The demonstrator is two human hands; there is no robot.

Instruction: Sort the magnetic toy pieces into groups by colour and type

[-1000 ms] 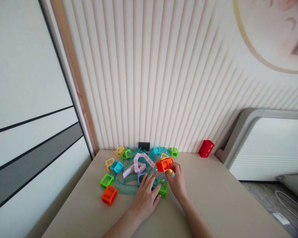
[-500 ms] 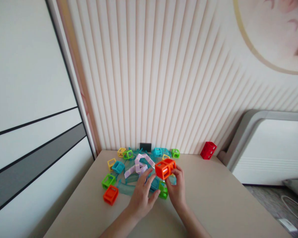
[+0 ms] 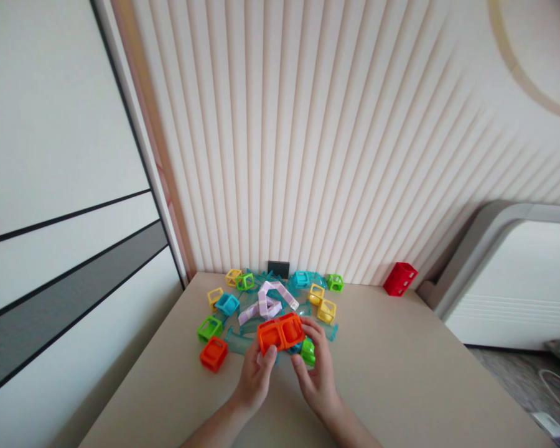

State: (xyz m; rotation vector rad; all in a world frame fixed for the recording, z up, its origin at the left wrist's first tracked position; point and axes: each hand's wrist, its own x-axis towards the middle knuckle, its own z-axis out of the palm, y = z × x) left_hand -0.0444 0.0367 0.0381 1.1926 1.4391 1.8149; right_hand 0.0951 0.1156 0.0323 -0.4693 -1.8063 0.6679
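Two orange hollow cube blocks (image 3: 280, 333), joined side by side, are raised above the table. My left hand (image 3: 256, 376) grips their left end, thumb on the near face and the other fingers mostly hidden behind. At the right end, my right hand (image 3: 318, 370) has its fingertips against or just beside the edge; its thumb is spread away below. Behind the blocks lie lilac joined pieces (image 3: 266, 305) and translucent teal track pieces (image 3: 240, 342). A green cube (image 3: 308, 353) shows partly behind my right hand.
More hollow cubes lie around: an orange one (image 3: 213, 354), a green one (image 3: 210, 328), a blue one (image 3: 227, 304) and a yellow one (image 3: 326, 310). A red block stack (image 3: 400, 279) stands at the table's back right. A black object (image 3: 279, 269) rests against the ribbed wall (image 3: 280, 155).
The orange blocks have come down and left, turning a broad face toward me. My left hand has taken hold of them; my right thumb has come off. The view has shifted slightly.
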